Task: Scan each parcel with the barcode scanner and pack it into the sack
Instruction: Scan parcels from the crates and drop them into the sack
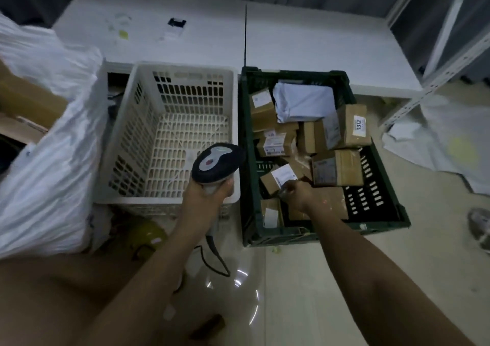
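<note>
Left hand point(209, 189) grips the scanner point(216, 163) ready beside the right hand point(297, 194), which pinches a small box point(279, 178) for scanning

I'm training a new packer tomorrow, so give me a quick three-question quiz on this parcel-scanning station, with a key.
1. True or false: the white basket has parcels piled in it.
2. Which hand holds the barcode scanner? A) left hand B) right hand C) neither
3. Fill in: the right hand reaches into the dark green ____ for a small brown parcel.

Key:
1. False. No parcels show in it; they lie in the green crate beside it.
2. A. The left hand grips its handle, and its cable hangs down.
3. Crate. The fingers touch the parcel with the white label.
</note>
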`<move>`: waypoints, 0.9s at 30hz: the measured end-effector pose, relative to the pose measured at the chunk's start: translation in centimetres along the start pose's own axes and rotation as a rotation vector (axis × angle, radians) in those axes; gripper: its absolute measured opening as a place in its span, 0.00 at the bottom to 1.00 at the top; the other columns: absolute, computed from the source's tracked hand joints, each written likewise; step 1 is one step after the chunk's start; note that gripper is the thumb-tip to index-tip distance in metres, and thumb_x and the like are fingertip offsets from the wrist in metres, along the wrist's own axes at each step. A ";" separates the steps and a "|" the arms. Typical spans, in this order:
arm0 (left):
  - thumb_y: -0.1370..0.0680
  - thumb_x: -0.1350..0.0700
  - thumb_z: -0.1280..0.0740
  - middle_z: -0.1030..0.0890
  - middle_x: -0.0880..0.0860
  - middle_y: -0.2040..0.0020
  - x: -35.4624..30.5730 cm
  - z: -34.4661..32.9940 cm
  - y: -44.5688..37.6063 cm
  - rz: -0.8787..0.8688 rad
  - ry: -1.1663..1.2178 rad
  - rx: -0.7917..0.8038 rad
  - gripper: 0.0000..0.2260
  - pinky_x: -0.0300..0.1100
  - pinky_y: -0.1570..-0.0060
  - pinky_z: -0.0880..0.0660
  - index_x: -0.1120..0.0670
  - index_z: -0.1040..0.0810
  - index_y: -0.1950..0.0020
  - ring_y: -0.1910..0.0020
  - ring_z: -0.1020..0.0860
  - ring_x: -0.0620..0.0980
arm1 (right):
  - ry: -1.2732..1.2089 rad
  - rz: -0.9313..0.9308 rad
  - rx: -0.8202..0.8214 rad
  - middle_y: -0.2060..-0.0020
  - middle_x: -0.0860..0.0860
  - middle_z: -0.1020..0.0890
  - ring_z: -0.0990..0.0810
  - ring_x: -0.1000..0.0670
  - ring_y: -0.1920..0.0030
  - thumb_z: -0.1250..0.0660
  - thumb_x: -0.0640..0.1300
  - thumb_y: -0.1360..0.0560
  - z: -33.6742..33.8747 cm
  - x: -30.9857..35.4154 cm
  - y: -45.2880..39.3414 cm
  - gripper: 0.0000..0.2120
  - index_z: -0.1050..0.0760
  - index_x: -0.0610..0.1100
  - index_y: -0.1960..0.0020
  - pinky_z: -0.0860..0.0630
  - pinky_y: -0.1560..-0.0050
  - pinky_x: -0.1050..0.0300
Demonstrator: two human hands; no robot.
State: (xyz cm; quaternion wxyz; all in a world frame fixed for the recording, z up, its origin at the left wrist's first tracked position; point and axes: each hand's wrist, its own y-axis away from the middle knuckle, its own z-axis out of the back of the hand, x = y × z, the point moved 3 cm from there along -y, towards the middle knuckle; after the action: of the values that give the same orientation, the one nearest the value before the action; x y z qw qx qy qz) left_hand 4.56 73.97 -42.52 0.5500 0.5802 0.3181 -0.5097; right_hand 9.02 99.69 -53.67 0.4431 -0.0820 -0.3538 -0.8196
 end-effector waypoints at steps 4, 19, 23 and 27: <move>0.27 0.57 0.27 0.20 0.49 0.42 1.5 -0.2 -1.4 0.067 0.043 -0.026 0.23 0.50 0.38 0.25 0.53 0.27 0.33 0.43 0.22 0.46 | 0.265 0.066 0.068 0.35 0.41 0.26 0.27 0.39 0.37 0.31 0.44 0.25 -0.9 1.0 -3.9 0.24 0.30 0.44 0.30 0.29 0.40 0.51; 0.27 0.56 0.29 0.20 0.54 0.41 2.2 0.8 -3.8 0.094 0.126 -0.026 0.24 0.45 0.43 0.23 0.54 0.28 0.32 0.44 0.21 0.49 | 0.863 0.112 0.064 0.29 0.42 0.38 0.40 0.39 0.29 0.34 0.47 0.24 -3.0 3.2 -9.4 0.31 0.42 0.48 0.25 0.34 0.36 0.42; 0.26 0.56 0.28 0.20 0.54 0.41 1.5 0.8 -3.4 0.092 0.118 -0.049 0.23 0.45 0.43 0.22 0.54 0.27 0.32 0.44 0.21 0.48 | 0.193 0.012 -0.252 0.33 0.42 0.30 0.31 0.40 0.33 0.24 0.48 0.32 2.1 2.1 -7.4 0.37 0.38 0.43 0.29 0.29 0.38 0.43; 0.26 0.59 0.29 0.20 0.56 0.42 0.4 0.7 -2.7 0.075 0.139 -0.071 0.21 0.47 0.41 0.24 0.56 0.27 0.33 0.43 0.22 0.52 | -0.467 0.089 -0.504 0.43 0.48 0.22 0.24 0.52 0.44 0.24 0.46 0.30 6.8 3.8 -1.9 0.25 0.30 0.44 0.37 0.28 0.48 0.58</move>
State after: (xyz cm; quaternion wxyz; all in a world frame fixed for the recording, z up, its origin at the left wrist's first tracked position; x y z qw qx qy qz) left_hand 2.00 73.79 -43.62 0.5656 0.6057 0.3514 -0.4356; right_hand 4.04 102.26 -47.87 0.3512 -0.3897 -0.2283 -0.8201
